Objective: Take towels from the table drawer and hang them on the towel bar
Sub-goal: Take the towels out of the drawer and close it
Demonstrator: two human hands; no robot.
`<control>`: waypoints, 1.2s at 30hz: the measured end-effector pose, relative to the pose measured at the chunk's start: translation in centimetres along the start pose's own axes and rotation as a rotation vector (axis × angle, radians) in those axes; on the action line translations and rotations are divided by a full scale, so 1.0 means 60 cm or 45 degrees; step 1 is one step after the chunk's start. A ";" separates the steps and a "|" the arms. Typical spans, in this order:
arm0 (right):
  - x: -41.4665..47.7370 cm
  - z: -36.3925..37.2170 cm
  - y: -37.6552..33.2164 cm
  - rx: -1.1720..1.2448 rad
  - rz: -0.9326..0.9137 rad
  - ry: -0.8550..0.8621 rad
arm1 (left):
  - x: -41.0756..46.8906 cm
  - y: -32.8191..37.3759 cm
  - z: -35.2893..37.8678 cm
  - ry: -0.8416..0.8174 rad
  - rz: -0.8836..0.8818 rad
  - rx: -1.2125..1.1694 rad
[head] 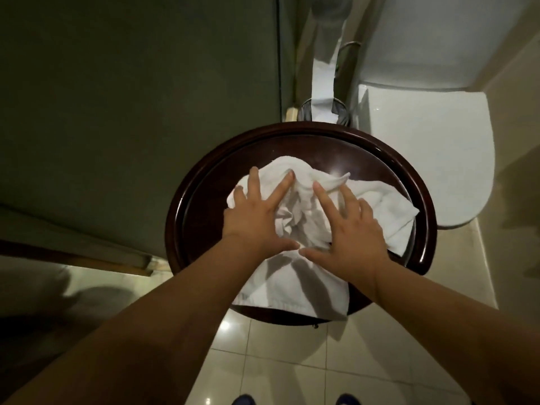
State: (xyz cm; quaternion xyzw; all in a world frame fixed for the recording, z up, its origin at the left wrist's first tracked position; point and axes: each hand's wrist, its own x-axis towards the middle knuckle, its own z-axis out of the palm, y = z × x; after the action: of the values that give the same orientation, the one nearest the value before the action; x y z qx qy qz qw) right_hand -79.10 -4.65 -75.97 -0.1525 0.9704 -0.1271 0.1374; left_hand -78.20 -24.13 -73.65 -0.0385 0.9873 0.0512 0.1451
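My left hand [254,217] and right hand [352,232] press flat, fingers spread wide, on one white towel [385,211] bunched between them; it lies crumpled on the round dark table [198,200], its near end draped over the near edge; one white toilet [423,147] beyond the far-right edge.

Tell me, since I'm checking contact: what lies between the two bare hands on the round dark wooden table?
In the head view, bunched folds of the crumpled white towel fill the gap between left hand and right hand.
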 end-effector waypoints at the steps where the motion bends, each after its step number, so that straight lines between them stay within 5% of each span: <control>1: 0.002 0.009 0.002 0.011 -0.016 -0.028 | 0.005 0.003 0.006 -0.037 -0.031 -0.077; 6: 0.002 0.060 0.013 0.038 -0.069 -0.095 | 0.006 0.012 0.063 -0.194 -0.090 -0.187; 11: -0.017 0.094 0.020 0.032 -0.099 0.091 | -0.027 0.025 0.117 0.012 -0.128 0.055; 19: -0.052 0.118 -0.011 0.180 0.024 0.210 | -0.045 0.045 0.150 0.098 -0.066 0.032; 26: -0.106 0.087 -0.024 0.261 -0.108 0.051 | -0.170 0.035 0.149 0.118 -0.186 -0.539; 36: -0.135 -0.174 -0.130 0.217 -0.327 0.321 | -0.237 0.017 -0.126 0.249 -0.152 -0.613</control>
State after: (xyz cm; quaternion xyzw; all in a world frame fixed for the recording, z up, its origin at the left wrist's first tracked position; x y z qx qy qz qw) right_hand -72.82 -7.00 -62.17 -0.2455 0.9383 -0.2433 0.0098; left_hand -66.84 -23.08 -62.20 -0.1350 0.9521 0.2719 0.0383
